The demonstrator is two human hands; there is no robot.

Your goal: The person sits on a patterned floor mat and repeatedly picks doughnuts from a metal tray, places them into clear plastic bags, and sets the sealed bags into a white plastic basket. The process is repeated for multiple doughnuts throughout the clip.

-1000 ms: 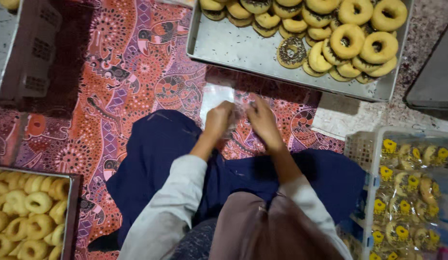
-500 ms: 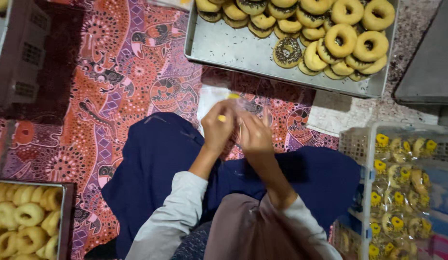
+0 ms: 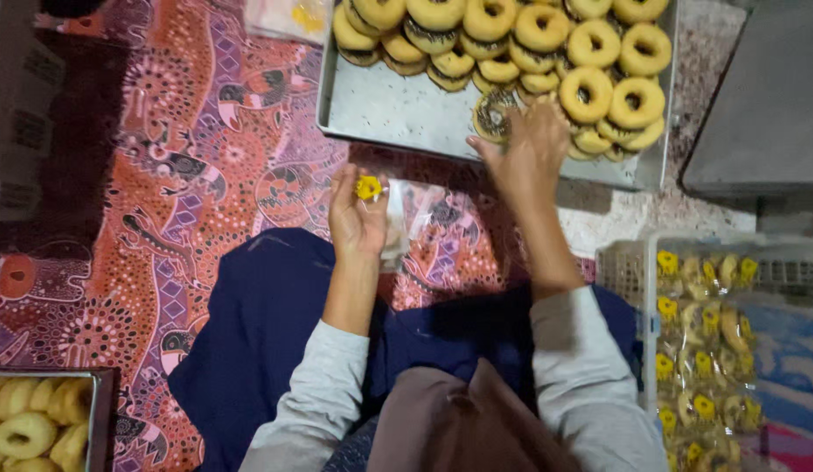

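Down over my lap, the head view shows my left hand (image 3: 357, 214) raised palm-up above my dark blue skirt (image 3: 275, 323), its fingers curled around a clear plastic bag (image 3: 396, 229) that carries a small yellow label (image 3: 368, 187) near my fingertips; the bag hangs down beside my palm, its lower part lying against the patterned cloth (image 3: 188, 166) spread on the floor. My right hand (image 3: 527, 150) reaches forward over the near rim of the metal tray (image 3: 398, 112), fingers bent and closing on a chocolate-topped doughnut (image 3: 491, 114) that lies at the front edge of the heap; my fingertips touch it, and it still rests on the tray. Behind it the plain golden doughnuts (image 3: 599, 79) are piled in overlapping rows across the far half of the tray, while the near left part of the tray is bare metal. At my right side stands a white plastic crate (image 3: 629, 271) filled with bagged doughnuts (image 3: 708, 350), each packet showing a yellow label. At the lower left corner, a second tray (image 3: 100, 411) holds more plain doughnuts (image 3: 26, 424), well apart from both hands. My grey sleeves (image 3: 323, 385) cover both forearms up to the wrists.
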